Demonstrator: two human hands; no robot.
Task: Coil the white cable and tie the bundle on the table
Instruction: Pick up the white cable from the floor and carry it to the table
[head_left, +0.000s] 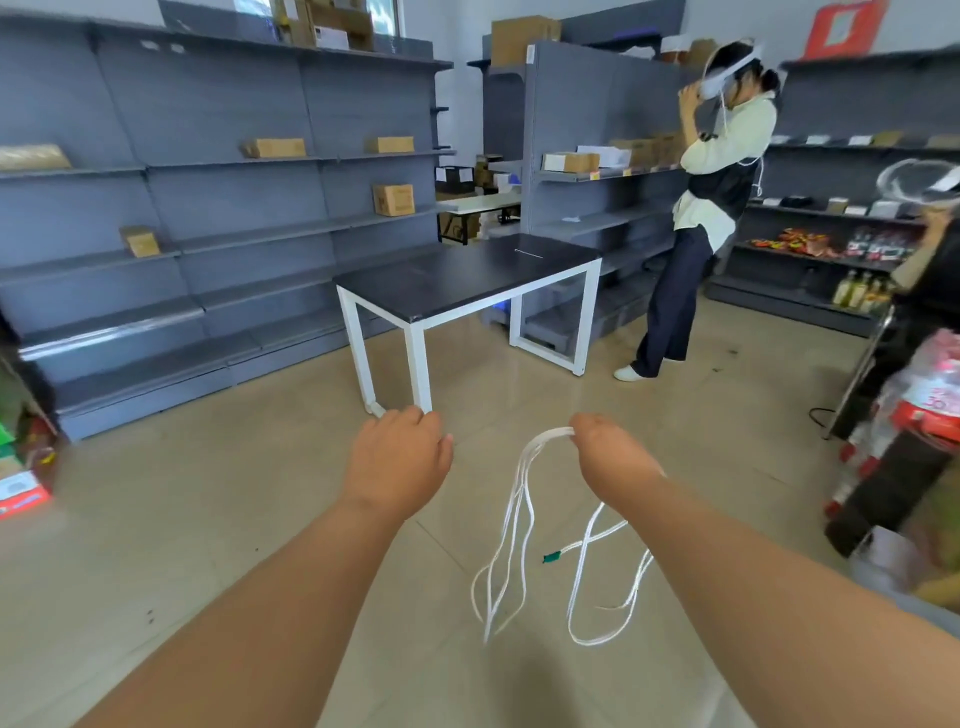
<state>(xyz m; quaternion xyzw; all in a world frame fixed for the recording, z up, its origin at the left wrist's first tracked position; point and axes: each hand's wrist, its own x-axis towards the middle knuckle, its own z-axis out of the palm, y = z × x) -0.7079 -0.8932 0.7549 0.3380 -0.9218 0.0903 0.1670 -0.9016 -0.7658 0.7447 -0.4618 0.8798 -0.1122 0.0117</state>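
Head view: right hand (605, 457) fingers clutch the white cable (519, 525) loops dangling below; left hand (397, 462) fingers curled, empty.

The room is bright with soft, even light. The floor (260, 467) shines a little. Shelves (208, 171) bend near the edges. The right side looks blurry, and everything seems a bit fuzzy.

Head view: one wide-angle camera, worn at head height, facing forward and down.
Both forearms reach in from the bottom edge, nearest the lens; tiled floor (218, 499) fills the lower frame, table (467, 280) mid-distance, grey shelving (208, 197) beyond.
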